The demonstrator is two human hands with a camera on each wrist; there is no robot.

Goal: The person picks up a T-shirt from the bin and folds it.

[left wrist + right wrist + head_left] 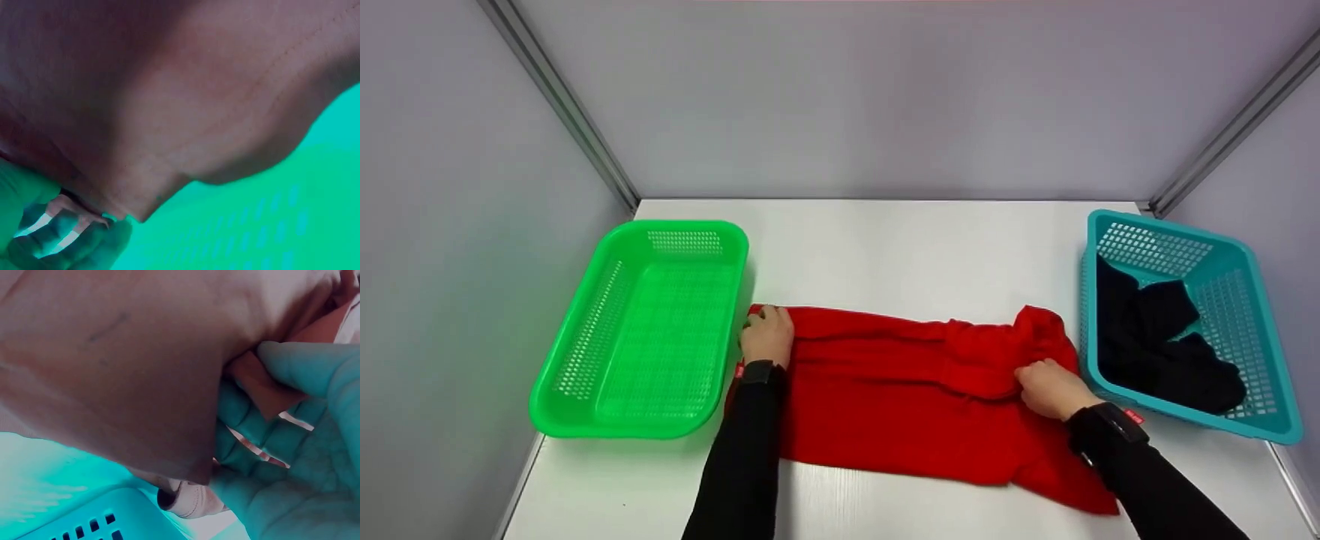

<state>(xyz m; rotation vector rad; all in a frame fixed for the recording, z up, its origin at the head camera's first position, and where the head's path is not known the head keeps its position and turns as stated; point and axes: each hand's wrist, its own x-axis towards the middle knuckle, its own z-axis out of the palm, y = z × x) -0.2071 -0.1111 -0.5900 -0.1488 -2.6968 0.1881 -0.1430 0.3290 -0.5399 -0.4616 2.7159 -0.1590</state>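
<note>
A red garment (877, 405) lies spread lengthwise on the white table, with folded layers along its far side and a bunched part at the far right. At its far left end, my left hand (767, 335) grips the cloth, with the fingers (70, 239) curled at its edge. Toward the right end, my right hand (1054, 388) pinches a fold of the garment. The right wrist view shows the thumb (304, 363) pressing that fold against the curled fingers. Part of the garment's left end is hidden under the left hand and sleeve.
A green plastic basket (544, 390) stands on the left, close beside the left hand. On the right is a blue basket (1271, 337) with black cloth items (1162, 360) inside. Grey panels (885, 97) enclose the white table (885, 255) at the back and sides.
</note>
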